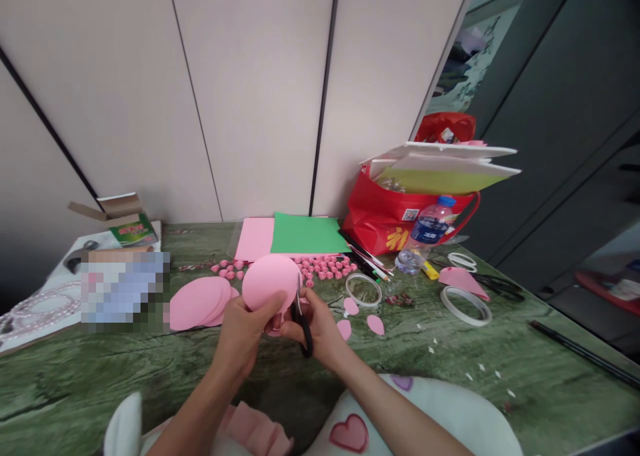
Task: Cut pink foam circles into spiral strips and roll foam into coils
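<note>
A round pink paper disc [270,281] is pinched in my left hand [245,329], held above the table. My right hand [317,326] is closed on black-handled scissors [303,323], whose blades point up at the disc's right edge. Left of my hands lies a fanned stack of pink paper discs [200,301]. Small pink rolled roses [325,267] spread behind the disc. To the right of the scissors, pink petal-shaped pieces [375,325] lie on the table near a roll of tape [363,290].
Green paper [307,234] lies at the back. A red bag [373,209] and a water bottle [425,236] stand back right. Another tape roll [465,306] and a black rod [583,351] lie right. An opened box [131,228] and bead strings [43,309] are left.
</note>
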Demonstrator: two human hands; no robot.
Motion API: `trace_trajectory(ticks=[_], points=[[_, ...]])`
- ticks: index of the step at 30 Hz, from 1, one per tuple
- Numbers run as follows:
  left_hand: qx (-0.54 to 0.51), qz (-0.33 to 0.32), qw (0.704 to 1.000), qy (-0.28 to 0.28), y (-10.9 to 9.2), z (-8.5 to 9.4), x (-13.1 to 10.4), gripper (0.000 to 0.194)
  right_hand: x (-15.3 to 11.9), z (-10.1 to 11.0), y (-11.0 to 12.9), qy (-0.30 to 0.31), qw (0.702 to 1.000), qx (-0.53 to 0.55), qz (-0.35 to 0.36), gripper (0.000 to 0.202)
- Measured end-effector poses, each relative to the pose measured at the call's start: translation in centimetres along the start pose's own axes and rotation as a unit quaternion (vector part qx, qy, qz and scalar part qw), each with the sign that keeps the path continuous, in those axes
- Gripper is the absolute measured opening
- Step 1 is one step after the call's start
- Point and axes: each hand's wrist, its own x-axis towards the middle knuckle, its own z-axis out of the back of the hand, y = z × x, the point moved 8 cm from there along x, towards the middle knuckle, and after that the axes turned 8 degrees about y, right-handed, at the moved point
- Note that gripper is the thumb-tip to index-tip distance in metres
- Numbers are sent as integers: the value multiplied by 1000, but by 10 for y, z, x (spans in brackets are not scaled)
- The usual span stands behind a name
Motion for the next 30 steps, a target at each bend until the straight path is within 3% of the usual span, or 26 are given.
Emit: trace_trajectory(ticks=[8, 17, 23, 30], points=[[-7, -9, 1000, -7, 0, 1, 0, 24, 0, -2, -2, 5, 1000, 16, -1, 46], [-35, -28, 998, 34, 0, -4, 3, 23, 0, -5, -2, 4, 1000, 8, 2, 47], [-11, -4, 1000, 9, 3, 0, 3, 21, 0, -3, 0, 10, 1000, 7, 19, 52], [-8, -17, 1000, 19, -3, -1, 1, 25, -1, 1, -2, -3, 1000, -9, 1, 49]])
